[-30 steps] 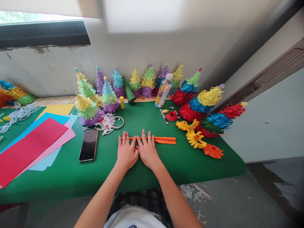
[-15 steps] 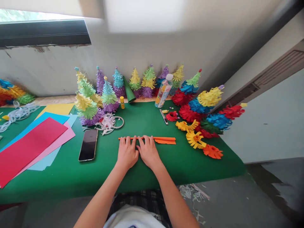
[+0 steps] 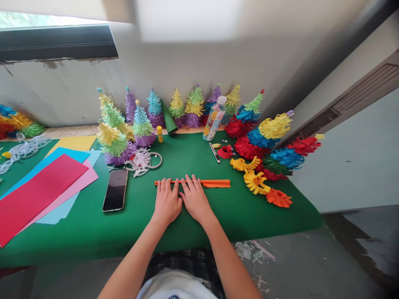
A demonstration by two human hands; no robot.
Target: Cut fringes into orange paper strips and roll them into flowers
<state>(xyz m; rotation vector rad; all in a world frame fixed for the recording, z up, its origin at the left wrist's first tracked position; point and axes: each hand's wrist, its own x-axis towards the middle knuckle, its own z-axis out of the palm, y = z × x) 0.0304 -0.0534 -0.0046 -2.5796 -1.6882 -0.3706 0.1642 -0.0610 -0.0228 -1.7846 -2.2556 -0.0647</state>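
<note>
A narrow folded strip of orange paper (image 3: 217, 183) lies crosswise on the green table cover (image 3: 249, 211). My left hand (image 3: 167, 199) rests palm down on its left part, fingertips on the paper. Beside it my right hand (image 3: 195, 197) lies flat with fingers stretched forward over the middle of the strip. The two thumbs are close together. The strip's right end sticks out past my right hand, its lower layer slightly loose. Neither hand is closed round anything.
A phone (image 3: 115, 190) and coloured sheets (image 3: 40, 195) lie at left. Behind stand fringed paper trees (image 3: 144, 124), a glue stick (image 3: 160, 134), a green cone (image 3: 169, 118) and a bottle (image 3: 214, 118). A cutter (image 3: 215, 153) and curled fringed pieces (image 3: 256, 182) are at right.
My right hand's fingers have slid forward and straightened across the strip. The strip's loose lower layer looks narrower. My left hand has hardly moved.
</note>
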